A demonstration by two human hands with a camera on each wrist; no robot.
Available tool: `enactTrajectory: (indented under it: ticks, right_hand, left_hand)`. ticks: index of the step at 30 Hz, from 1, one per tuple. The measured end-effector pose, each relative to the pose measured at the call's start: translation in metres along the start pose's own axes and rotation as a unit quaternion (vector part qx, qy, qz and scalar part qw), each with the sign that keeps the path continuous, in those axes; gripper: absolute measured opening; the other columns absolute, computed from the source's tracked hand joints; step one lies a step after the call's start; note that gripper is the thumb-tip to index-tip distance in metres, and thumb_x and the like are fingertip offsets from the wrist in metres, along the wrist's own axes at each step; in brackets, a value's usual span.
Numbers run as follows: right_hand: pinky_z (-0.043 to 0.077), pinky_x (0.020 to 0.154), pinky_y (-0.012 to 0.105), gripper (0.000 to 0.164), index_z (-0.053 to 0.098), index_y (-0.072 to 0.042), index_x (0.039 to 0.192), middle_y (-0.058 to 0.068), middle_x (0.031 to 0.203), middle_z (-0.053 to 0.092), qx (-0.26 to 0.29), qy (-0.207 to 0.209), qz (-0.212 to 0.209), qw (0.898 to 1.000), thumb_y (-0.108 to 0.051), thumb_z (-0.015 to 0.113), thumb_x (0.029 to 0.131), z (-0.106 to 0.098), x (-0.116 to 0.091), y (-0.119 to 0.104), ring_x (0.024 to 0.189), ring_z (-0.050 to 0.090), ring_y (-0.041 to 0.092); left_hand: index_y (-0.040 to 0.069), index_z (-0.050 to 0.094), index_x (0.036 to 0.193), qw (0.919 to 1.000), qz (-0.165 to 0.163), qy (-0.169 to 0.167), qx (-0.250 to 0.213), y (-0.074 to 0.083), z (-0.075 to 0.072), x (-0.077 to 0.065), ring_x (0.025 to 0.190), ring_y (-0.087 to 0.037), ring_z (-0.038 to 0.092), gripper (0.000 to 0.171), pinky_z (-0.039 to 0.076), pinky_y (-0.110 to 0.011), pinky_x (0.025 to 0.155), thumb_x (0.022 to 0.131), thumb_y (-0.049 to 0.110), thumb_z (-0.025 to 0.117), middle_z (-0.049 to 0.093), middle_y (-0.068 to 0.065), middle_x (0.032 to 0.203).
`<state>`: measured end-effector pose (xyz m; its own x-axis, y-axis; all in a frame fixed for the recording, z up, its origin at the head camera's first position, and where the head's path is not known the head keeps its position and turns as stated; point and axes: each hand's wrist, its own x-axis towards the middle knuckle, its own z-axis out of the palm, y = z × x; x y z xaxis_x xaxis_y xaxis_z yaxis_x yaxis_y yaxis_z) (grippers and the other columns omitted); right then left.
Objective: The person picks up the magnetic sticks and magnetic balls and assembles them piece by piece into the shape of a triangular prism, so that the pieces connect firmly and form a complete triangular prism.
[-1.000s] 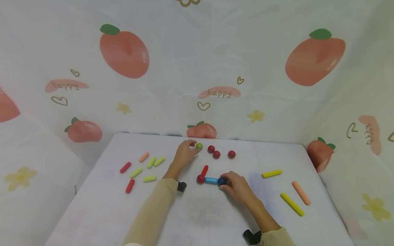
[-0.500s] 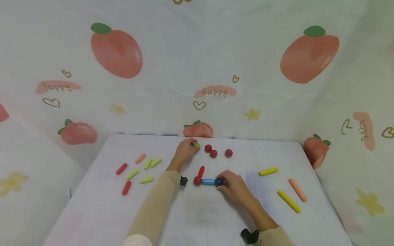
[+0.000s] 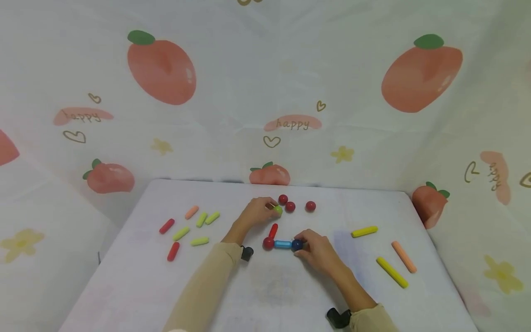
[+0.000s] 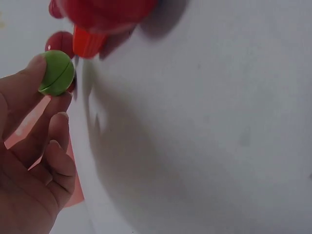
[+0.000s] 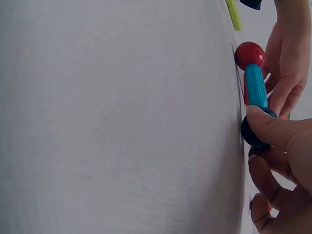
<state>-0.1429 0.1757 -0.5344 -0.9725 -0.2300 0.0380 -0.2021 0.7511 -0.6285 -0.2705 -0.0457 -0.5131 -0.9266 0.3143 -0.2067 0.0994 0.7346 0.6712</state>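
Between thumb and fingertips, my left hand (image 3: pixel 258 212) pinches a green ball (image 4: pixel 58 73) with a seam round it. It is near the back of the table, just left of several loose red balls (image 3: pixel 290 207). My right hand (image 3: pixel 321 251) pinches a dark blue ball (image 3: pixel 297 245) at the right end of a joined piece. From that ball a light blue rod (image 5: pixel 255 85) runs left to a red ball (image 3: pixel 268 243). A short red rod (image 3: pixel 273 230) sticks out from the red ball toward the back. In the right wrist view, fingers partly cover the blue ball.
Short yellow-green rods (image 3: pixel 181 234), red rods (image 3: pixel 173 251) and an orange rod (image 3: pixel 191 212) lie on the left of the white table (image 3: pixel 265 290). Longer yellow rods (image 3: pixel 392 272) and an orange rod (image 3: pixel 404 257) lie at the right. A printed cloth (image 3: pixel 232 92) hangs behind.
My left hand has taken the green ball from the back of the table and brought it nearer and to the right. My right hand keeps its grip on the dark blue ball.
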Motion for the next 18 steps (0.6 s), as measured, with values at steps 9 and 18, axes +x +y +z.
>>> enactTrajectory:
  ticks: [9,18]
  right_hand:
    - [0.057,0.081,0.023,0.038,0.068,-0.020,0.116,-0.006,0.108,0.071,0.005,-0.031,-0.003,1.000,-0.019,0.085,0.083,-0.004,0.003,0.000,0.090,0.065,0.007]
    - [0.055,0.083,0.027,0.048,0.064,-0.020,0.129,-0.002,0.113,0.067,0.029,-0.107,0.023,0.994,-0.034,0.081,0.087,-0.017,0.011,-0.003,0.093,0.058,0.011]
  left_hand:
    - [0.025,0.070,0.121,0.9999,0.006,-0.015,-0.001,0.003,0.015,-0.007,0.102,-0.017,0.062,0.031,0.056,-0.037,0.093,0.092,0.035,0.075,0.071,0.001,0.113]
    - [0.023,0.060,0.135,0.9988,-0.036,-0.024,-0.023,0.003,0.005,-0.023,0.109,-0.020,0.063,0.052,0.055,-0.043,0.100,0.089,0.040,0.078,0.069,-0.001,0.121]
